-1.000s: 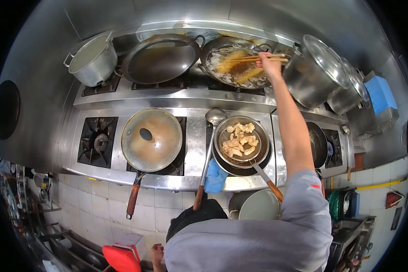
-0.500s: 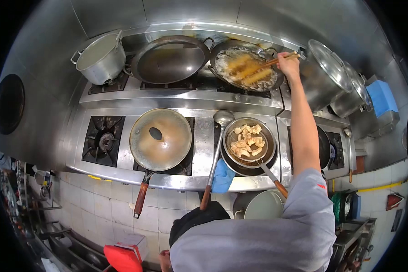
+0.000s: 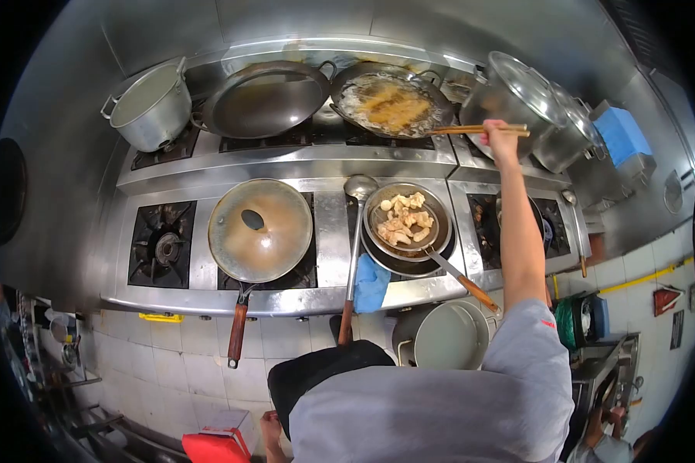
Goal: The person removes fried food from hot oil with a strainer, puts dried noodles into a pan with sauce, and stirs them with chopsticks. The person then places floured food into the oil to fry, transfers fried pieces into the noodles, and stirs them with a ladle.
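Observation:
My right hand (image 3: 500, 137) is closed around a pair of long wooden chopsticks (image 3: 463, 130). Their tips point left, at the lower right rim of a dark frying wok (image 3: 442, 104). Golden-brown pieces of food (image 3: 398, 108) lie in bubbling oil inside it. Low beside my body hangs my left hand (image 3: 271, 427), away from the stove; its fingers are too small and partly hidden to judge. Pale fried pieces (image 3: 405, 220) rest in a wood-handled strainer (image 3: 439, 207) set over a pan on the front burner.
Left of the frying wok are another wok (image 3: 266, 108) and a deep pot (image 3: 150, 104). A lidded pan (image 3: 261, 231) and a ladle (image 3: 355, 255) lie in front. Tall lidded pots (image 3: 510, 100) stand at right. Another person (image 3: 610, 432) shows at lower right.
The chopsticks have moved out from among the food to the wok's right rim and now lie nearly level. My view has shifted slightly, and another person has appeared at lower right.

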The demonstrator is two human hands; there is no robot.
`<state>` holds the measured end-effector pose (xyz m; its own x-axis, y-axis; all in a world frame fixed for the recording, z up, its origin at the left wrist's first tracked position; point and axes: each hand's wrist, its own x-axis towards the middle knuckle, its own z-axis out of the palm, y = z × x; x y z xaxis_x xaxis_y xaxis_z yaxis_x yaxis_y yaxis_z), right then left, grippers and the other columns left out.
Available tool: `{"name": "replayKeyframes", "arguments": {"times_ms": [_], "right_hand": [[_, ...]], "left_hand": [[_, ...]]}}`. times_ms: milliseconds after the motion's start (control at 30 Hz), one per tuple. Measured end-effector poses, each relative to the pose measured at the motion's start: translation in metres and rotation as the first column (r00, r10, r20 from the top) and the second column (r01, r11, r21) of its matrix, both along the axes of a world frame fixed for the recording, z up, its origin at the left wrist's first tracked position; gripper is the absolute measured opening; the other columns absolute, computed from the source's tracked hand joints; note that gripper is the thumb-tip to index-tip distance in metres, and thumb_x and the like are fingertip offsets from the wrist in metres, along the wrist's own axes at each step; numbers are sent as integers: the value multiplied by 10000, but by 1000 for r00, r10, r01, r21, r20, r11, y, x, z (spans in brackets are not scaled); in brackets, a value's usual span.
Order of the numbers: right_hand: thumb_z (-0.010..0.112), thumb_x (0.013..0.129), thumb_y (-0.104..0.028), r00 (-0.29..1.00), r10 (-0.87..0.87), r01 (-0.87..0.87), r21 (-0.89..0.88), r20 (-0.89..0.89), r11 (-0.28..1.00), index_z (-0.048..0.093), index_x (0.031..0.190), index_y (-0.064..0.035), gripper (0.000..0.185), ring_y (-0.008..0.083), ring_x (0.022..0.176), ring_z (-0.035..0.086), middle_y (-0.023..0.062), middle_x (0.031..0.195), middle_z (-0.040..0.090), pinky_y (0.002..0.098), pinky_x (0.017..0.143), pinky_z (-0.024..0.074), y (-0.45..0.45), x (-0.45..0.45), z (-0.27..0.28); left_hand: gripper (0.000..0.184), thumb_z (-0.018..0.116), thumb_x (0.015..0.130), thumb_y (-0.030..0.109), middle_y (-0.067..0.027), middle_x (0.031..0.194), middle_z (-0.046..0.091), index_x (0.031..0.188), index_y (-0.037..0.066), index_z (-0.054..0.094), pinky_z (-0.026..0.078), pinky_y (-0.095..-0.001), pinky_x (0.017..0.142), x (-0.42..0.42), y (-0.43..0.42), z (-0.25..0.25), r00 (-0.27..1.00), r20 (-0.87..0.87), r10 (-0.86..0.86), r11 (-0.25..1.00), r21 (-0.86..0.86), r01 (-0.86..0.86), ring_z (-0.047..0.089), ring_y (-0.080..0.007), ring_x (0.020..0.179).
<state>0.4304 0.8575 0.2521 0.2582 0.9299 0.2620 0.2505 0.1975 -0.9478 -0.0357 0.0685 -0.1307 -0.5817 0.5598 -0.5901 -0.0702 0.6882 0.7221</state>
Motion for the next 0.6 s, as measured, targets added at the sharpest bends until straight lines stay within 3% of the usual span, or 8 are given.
{"name": "replayKeyframes", "arguments": {"times_ms": [133,167,200,233,267,300,400,600], "right_hand": [[629,874,-112,963,-99,150,193,-251,970,629,942,-16,118,121,625,609,70,774,629,253,552,541,-47,-15,-9],[640,871,-113,974,-29,52,94,-227,994,620,933,-15,118,137,639,616,81,803,631,255,572,551,-52,-14,-20],[636,874,-110,971,-59,81,86,-232,993,616,930,-15,112,143,643,619,84,807,630,259,587,554,-65,-17,-21],[632,877,-107,967,-89,112,83,-240,990,611,927,-16,106,149,646,621,87,811,629,264,603,557,-84,-26,-18],[628,882,-109,944,-111,157,129,-309,979,604,935,-10,114,153,640,629,95,801,634,264,589,557,-103,-34,-11],[624,887,-110,923,-117,192,177,-366,965,597,942,-5,122,156,634,638,102,790,639,264,575,557,-124,-41,4],[650,873,-109,928,-135,220,220,-346,950,592,921,-7,127,157,645,639,90,765,631,260,574,554,-184,-37,39],[672,878,-144,871,-158,327,310,-464,893,571,906,-37,149,146,687,629,66,784,614,261,608,543,-343,1,69]], "left_hand": [[210,443,886,-23,-76,764,643,931,-44,647,478,-279,644,-33,4,-26,990,120,-79,997,22,77,568,-134,693],[210,443,886,-23,-76,764,643,931,-44,647,478,-279,644,-43,-2,-38,987,117,-109,994,22,107,568,-134,693],[207,451,877,-14,-77,768,645,932,-41,649,480,-278,650,-61,-12,-69,968,126,-218,971,126,203,572,-136,701],[205,459,868,-5,-78,772,647,933,-38,650,483,-277,656,-80,1,-52,936,124,-330,927,231,296,576,-138,708],[207,471,842,19,-80,761,645,943,-9,650,488,-270,590,-91,0,-28,919,79,-385,922,58,382,592,-134,668],[207,471,842,19,-80,761,645,943,-9,650,488,-270,590,-106,-2,-24,909,82,-408,912,68,403,592,-134,668],[183,476,816,27,-76,720,628,923,31,624,460,-266,434,-157,-8,-31,959,243,-145,974,-138,183,609,-147,576],[161,503,855,106,-113,721,632,931,0,596,498,-295,446,-245,-36,-42,930,202,-307,887,-294,356,622,-186,580]]}}
